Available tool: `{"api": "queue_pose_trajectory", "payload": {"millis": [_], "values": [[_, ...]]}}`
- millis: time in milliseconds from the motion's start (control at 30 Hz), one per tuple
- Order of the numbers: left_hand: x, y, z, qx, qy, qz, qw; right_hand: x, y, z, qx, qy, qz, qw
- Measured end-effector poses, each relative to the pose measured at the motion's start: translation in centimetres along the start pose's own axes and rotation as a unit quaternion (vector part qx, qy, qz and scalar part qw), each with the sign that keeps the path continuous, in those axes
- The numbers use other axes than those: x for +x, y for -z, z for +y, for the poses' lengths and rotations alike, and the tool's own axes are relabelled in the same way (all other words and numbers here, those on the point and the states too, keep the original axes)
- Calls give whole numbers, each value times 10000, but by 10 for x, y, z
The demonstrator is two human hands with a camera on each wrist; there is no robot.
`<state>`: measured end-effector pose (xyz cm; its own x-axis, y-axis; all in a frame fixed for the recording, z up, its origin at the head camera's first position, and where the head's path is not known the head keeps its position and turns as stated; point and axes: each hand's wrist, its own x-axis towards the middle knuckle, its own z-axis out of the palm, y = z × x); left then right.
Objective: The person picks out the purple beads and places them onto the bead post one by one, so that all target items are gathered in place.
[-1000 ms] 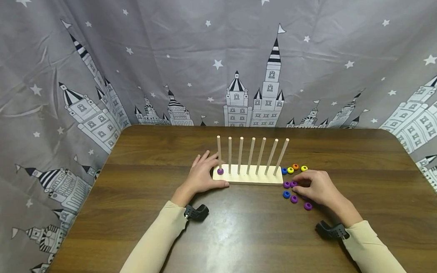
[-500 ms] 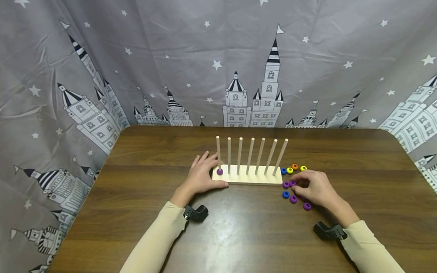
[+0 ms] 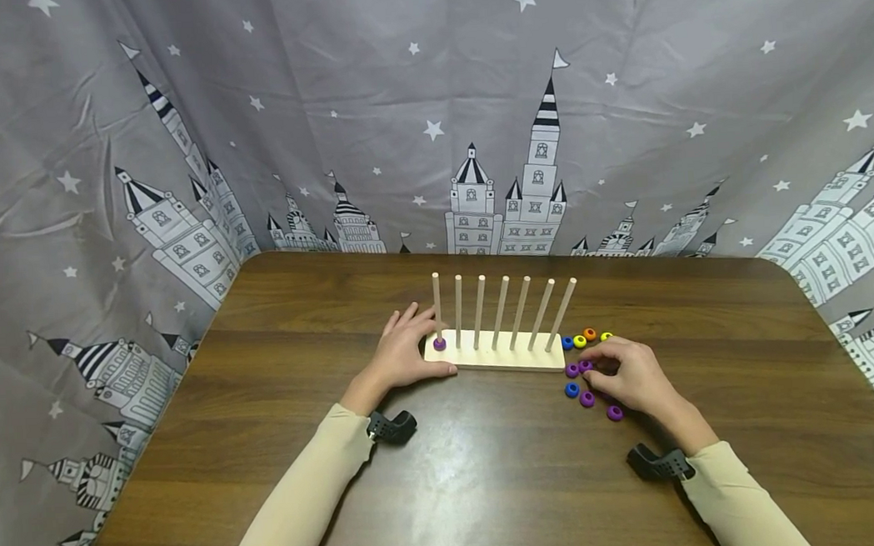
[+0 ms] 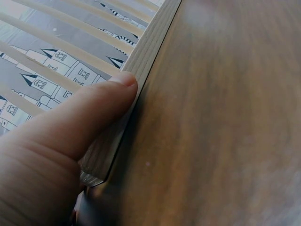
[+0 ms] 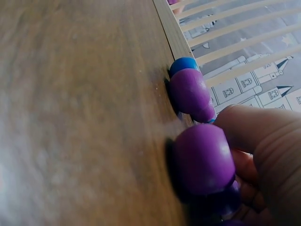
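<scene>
My left hand [image 3: 404,350] grips the left end of a pale wooden peg rack [image 3: 502,354], thumb along its front edge and fingers behind. In the left wrist view the thumb presses on the base's edge. One purple bead [image 3: 440,345] sits at the foot of the leftmost peg; the other pegs are bare. Just beyond the rack's right end, my right hand [image 3: 631,371] pinches a purple bead [image 3: 586,366] between thumb and fingertips, low at the table. Another purple bead [image 3: 572,370] lies against its left side. The right palm hides part of the table beneath it.
Behind the right fingers lie a blue bead [image 3: 567,343], a yellow bead [image 3: 580,341], an orange bead [image 3: 589,334] and a second yellow one, partly covered. Nearer are another blue bead [image 3: 572,390] and more purple beads [image 3: 614,412]. A grey castle-print curtain [image 3: 366,102] borders the wooden table [image 3: 450,489].
</scene>
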<state>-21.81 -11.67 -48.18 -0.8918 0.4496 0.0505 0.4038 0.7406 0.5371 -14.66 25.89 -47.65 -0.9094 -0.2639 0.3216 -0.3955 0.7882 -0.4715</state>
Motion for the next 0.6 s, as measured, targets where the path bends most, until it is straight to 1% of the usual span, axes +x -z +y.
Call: {"api": "queue_pose_trajectory", "payload": {"millis": [100, 233, 500, 600], "values": [[0, 0, 0, -1, -1, 1, 10000, 0, 0, 1, 44, 53, 187, 9998], [1, -1, -1, -3, 2, -1, 10000, 0, 0, 2, 113, -8, 340, 9994], [1, -1, -2, -17, 11, 13, 10000, 0, 0, 3, 380, -106, 545, 9977], [1, -2, -2, -21, 23, 1, 10000, 0, 0, 2, 426, -218, 508, 9976]]}}
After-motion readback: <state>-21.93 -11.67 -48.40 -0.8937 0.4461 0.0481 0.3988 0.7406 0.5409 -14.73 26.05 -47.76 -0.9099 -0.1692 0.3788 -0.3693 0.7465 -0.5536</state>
